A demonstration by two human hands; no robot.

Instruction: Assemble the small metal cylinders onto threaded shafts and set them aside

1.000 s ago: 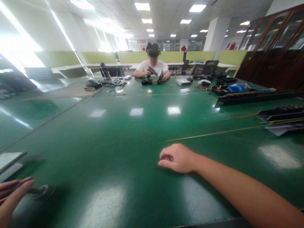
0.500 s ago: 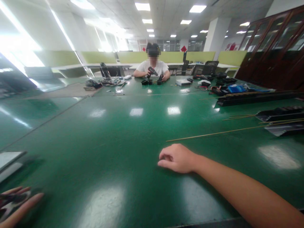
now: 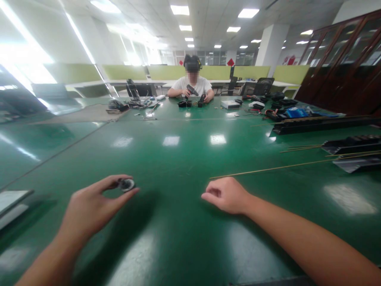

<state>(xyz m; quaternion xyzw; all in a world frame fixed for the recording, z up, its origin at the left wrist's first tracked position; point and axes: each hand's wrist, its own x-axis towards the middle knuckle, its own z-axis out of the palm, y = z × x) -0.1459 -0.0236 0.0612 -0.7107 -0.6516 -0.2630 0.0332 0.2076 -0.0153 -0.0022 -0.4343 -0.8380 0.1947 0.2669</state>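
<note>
My left hand (image 3: 92,206) is above the green table, its thumb and fingers closed on a small round piece (image 3: 127,185). The piece has a pale rim and a dark centre; its exact kind is too blurred to tell. My right hand (image 3: 228,196) rests on the tabletop, fingers curled into a loose fist with nothing visible in it. A thin brass-coloured rod (image 3: 262,171) lies just beyond this hand, its near end close to the knuckles.
Pale flat boxes (image 3: 13,204) are at the left edge. Black metal channels (image 3: 315,125) and more rods lie on the right. Across the green table (image 3: 166,163), a person (image 3: 192,85) holds a dark power drill (image 3: 192,90). Cables and a blue bag (image 3: 297,112) sit at the far right.
My left hand has come in from the lower left edge toward the middle, carrying the round piece. My right hand stays nearly where it was.
</note>
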